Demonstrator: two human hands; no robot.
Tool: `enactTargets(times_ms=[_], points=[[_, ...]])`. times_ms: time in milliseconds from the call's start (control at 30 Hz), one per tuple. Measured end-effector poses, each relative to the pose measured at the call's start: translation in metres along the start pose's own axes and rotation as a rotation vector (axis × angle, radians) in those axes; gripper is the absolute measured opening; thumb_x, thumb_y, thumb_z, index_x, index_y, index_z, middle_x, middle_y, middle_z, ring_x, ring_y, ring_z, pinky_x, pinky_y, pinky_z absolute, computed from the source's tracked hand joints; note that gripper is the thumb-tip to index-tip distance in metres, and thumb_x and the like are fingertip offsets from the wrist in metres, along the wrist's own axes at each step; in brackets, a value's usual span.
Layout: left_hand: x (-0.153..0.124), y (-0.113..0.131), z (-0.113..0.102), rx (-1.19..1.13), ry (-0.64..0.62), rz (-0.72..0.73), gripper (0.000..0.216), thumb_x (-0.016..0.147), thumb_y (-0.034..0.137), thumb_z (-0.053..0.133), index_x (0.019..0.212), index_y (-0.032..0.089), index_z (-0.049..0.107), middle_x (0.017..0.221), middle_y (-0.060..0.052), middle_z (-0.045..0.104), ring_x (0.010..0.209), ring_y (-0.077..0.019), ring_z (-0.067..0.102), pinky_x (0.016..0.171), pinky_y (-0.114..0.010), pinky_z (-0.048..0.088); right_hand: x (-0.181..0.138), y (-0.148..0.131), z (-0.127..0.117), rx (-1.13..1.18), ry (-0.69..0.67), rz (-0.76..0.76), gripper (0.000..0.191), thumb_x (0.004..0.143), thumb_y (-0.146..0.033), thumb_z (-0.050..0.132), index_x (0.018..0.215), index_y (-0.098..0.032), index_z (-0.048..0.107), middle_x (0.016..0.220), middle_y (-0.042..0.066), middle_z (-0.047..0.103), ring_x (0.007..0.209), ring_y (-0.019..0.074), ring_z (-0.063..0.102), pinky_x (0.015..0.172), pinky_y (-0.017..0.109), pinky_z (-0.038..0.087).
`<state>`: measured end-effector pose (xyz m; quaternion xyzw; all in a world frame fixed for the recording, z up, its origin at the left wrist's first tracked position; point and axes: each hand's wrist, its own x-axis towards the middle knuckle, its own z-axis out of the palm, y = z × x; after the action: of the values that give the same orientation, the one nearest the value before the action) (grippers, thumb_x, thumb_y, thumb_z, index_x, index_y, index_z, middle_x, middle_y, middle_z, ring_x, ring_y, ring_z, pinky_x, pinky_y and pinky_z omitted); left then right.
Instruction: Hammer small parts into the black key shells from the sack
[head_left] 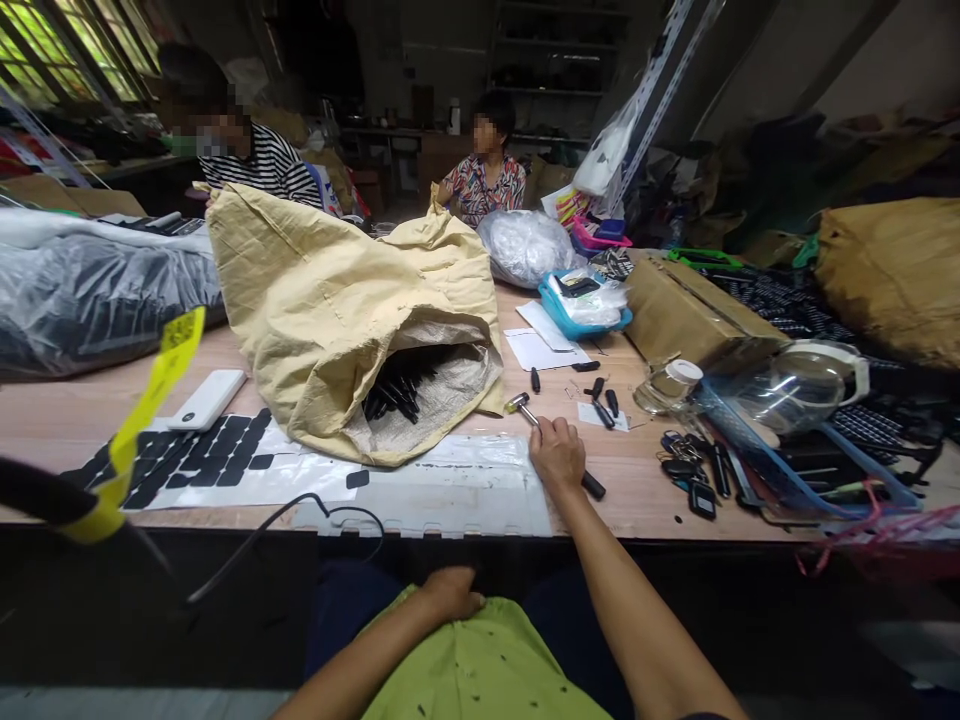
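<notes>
My right hand [559, 455] is closed round a small hammer [520, 404] on the table; the metal head points forward and the black handle end sticks out behind the palm. Over my lap, my left hand [452, 592] is curled closed by the green cloth [480, 665], and whatever its fingers hold, if anything, is hidden. In front lies a big cream sack [330, 300], its mouth towards me, with many black slim parts [394, 395] inside. Several small black pieces [602, 410] are scattered just beyond my right hand. A translucent mat [480, 490] lies left of that hand.
At left are a white power bank [208, 398], sheets of black stickers [217, 455], and a plastic-wrapped bundle [97, 295]. Keys [682, 468], a blue tray [840, 470], a clear jug [806, 385] and a cardboard box [697, 310] stand right. Two people [487, 170] sit across the table.
</notes>
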<state>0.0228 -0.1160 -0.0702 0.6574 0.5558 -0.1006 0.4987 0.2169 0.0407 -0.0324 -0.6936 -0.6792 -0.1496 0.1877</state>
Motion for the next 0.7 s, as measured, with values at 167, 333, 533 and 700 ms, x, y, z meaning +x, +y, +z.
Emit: enactTargets(times_ms=[167, 333, 533, 700], points=[[-0.047, 0.032, -0.048, -0.135, 0.027, 0.386, 0.034, 0.077, 0.042, 0.069, 0.105, 0.024, 0.075, 0.094, -0.005, 0.077, 0.085, -0.0227, 0.07, 0.075, -0.029, 0.052, -0.001, 0.0, 0.0, 0.022, -0.002, 0.006, 0.023, 0.09, -0.022, 0.05, 0.101, -0.02, 0.07, 0.087, 0.008, 0.055, 0.084, 0.0207, 0.045, 0.068, 0.031, 0.029], [-0.044, 0.047, -0.144, -0.511, 0.62, 0.243, 0.041, 0.09, 0.05, 0.054, 0.108, 0.017, 0.071, 0.091, -0.008, 0.074, 0.073, -0.0199, 0.067, 0.066, -0.03, 0.051, 0.0, 0.001, 0.0, 0.036, -0.015, 0.012, 0.021, 0.09, -0.023, 0.051, 0.099, -0.02, 0.07, 0.087, 0.008, 0.055, 0.084, 0.021, 0.045, 0.068, 0.031, 0.028], [-0.017, 0.022, -0.227, -0.341, 1.259, -0.529, 0.041, 0.093, 0.038, 0.052, 0.099, 0.004, 0.074, 0.1, -0.027, 0.072, 0.097, -0.036, 0.068, 0.083, -0.042, 0.051, 0.0, -0.001, -0.001, 0.031, -0.024, 0.014, 0.023, 0.09, -0.022, 0.05, 0.1, -0.02, 0.07, 0.087, 0.008, 0.055, 0.084, 0.021, 0.045, 0.069, 0.031, 0.028], [-0.002, 0.011, -0.239, -0.317, 1.232, -0.59, 0.037, 0.088, 0.042, 0.06, 0.102, 0.01, 0.073, 0.106, -0.026, 0.071, 0.102, -0.0388, 0.067, 0.083, -0.046, 0.051, 0.001, -0.003, -0.002, 0.031, -0.036, 0.013, 0.023, 0.089, -0.022, 0.05, 0.101, -0.019, 0.069, 0.088, 0.008, 0.055, 0.085, 0.0211, 0.045, 0.069, 0.03, 0.029]])
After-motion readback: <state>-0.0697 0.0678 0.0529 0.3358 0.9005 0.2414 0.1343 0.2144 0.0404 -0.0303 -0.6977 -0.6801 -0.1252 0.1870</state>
